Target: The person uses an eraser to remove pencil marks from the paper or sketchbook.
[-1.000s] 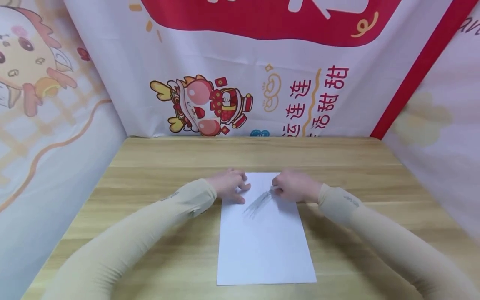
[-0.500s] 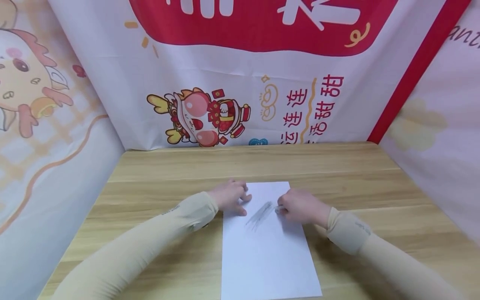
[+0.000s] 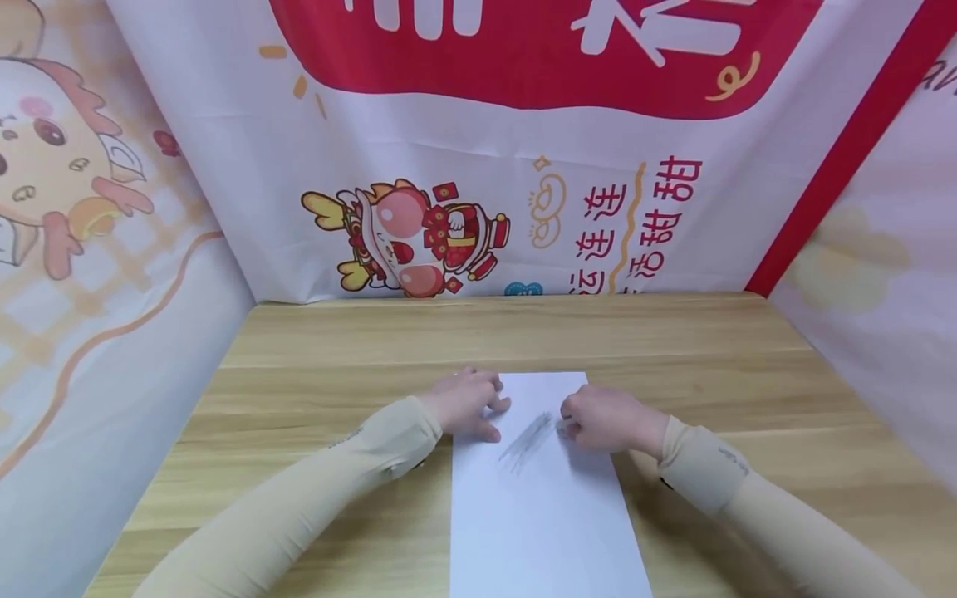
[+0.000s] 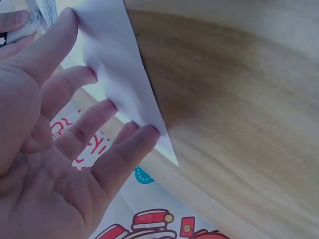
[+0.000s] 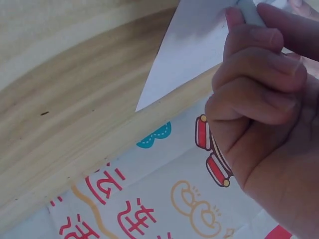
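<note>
A white sheet of paper (image 3: 546, 523) lies lengthwise on the table, with a slanted patch of grey scribble (image 3: 529, 442) on its upper half. Spread fingertips of my left hand (image 3: 465, 405) press on the sheet's upper left edge. Over at the right edge, my right hand (image 3: 609, 418) pinches a small pale eraser (image 5: 249, 12) between thumb and forefinger, its other fingers curled in. Black and some print show on the eraser in the left wrist view. Its working end is just right of the scribble; contact with the paper is hard to tell.
The wooden table (image 3: 336, 340) runs back to a white and red printed cloth (image 3: 449, 133). Printed cloths also hang at the left (image 3: 187, 349) and right sides.
My right hand has moved from the scribble's upper end to just right of it, still pinching the eraser. My left hand stays pressed on the paper. The head view has shifted slightly.
</note>
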`<state>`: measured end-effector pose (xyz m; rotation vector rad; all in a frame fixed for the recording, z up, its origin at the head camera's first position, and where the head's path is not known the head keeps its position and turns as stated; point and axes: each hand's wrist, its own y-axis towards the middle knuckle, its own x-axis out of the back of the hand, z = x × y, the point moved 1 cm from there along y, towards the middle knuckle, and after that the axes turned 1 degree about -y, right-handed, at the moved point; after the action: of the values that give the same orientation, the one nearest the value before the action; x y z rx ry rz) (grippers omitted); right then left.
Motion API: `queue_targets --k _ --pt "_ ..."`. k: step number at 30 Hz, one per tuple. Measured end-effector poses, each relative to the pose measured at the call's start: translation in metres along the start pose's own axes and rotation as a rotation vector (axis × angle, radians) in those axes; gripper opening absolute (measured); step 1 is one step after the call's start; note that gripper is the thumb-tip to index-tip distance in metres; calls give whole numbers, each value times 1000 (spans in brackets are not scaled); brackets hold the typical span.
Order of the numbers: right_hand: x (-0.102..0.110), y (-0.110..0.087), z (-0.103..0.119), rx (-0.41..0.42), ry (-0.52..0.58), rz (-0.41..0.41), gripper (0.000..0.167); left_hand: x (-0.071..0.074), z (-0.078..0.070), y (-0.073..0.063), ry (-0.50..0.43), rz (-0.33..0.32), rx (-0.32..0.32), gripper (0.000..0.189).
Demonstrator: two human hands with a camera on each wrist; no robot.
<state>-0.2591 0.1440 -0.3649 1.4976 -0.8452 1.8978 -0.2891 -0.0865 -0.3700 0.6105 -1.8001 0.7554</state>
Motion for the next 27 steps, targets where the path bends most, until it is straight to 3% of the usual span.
queue_targets --k 9,21,27 --pt "-10 -5 -3 -12 19 -56 29 0 0 1 4 -6 -3 54" --pt "-8 -2 -3 -112 -1 -40 12 1 0 1 -13 3 -5 56" --pt "-9 -9 -3 -61 -29 -43 19 0 -5 -3 20 3 6 55"
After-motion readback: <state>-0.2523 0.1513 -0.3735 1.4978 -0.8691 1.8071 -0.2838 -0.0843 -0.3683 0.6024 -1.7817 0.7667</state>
